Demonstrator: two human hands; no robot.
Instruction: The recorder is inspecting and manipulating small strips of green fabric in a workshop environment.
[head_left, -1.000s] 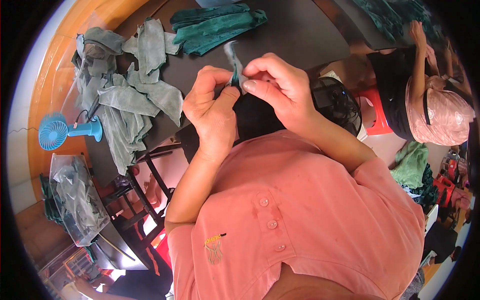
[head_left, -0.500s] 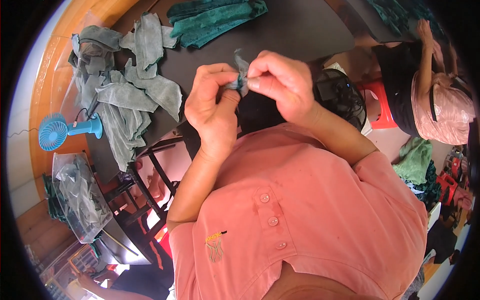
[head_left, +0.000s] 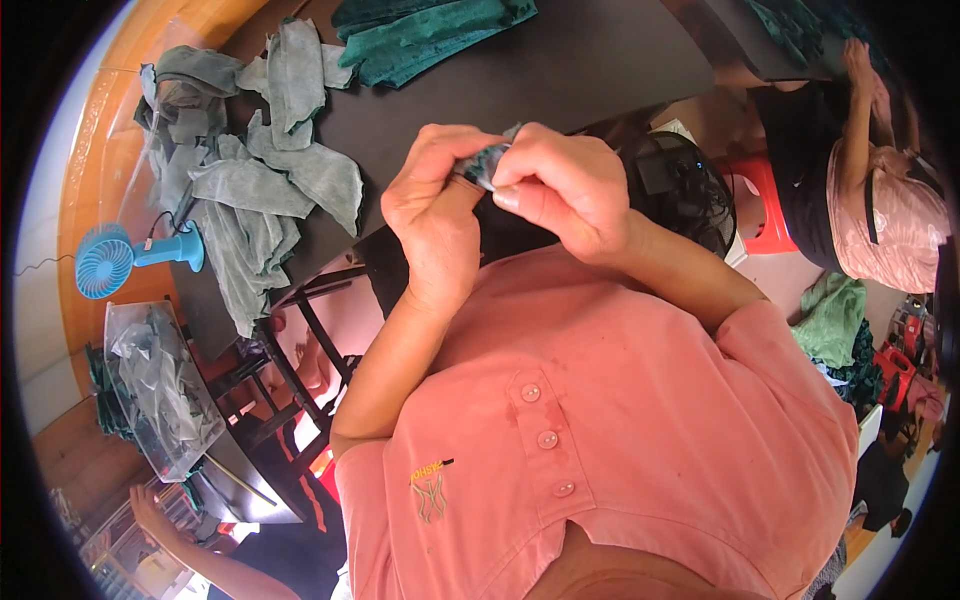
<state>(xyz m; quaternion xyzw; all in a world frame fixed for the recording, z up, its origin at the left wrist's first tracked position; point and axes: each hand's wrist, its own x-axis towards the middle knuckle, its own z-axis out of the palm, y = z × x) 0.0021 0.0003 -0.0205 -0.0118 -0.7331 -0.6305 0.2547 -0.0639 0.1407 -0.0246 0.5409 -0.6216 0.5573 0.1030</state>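
Observation:
Between my two hands is a small piece of teal and grey-green fabric [head_left: 483, 166], bunched and held above the near edge of the dark table [head_left: 560, 70]. The fingers of my left hand [head_left: 432, 205] are curled around its left side. My right hand [head_left: 568, 185] pinches the right side, thumb against the bent forefinger. Most of the piece is hidden inside the fingers. To the left of my hands lie loose grey-green fabric strips [head_left: 310, 185], pale side up. Beyond them, a stack of dark green velvety fabric [head_left: 430, 40] rests on the table.
At the left edge is a small blue fan [head_left: 105, 262]. Below it sits a clear plastic box [head_left: 160, 395] of pale scraps. To my right are a black mesh fan [head_left: 690, 190] and a red stool [head_left: 762, 205]. Other people sit at right and lower left.
The loose fabric end that stood up between my hands has been drawn down and gathered into the fingers. My left hand has shifted slightly right, and both hands are closer together.

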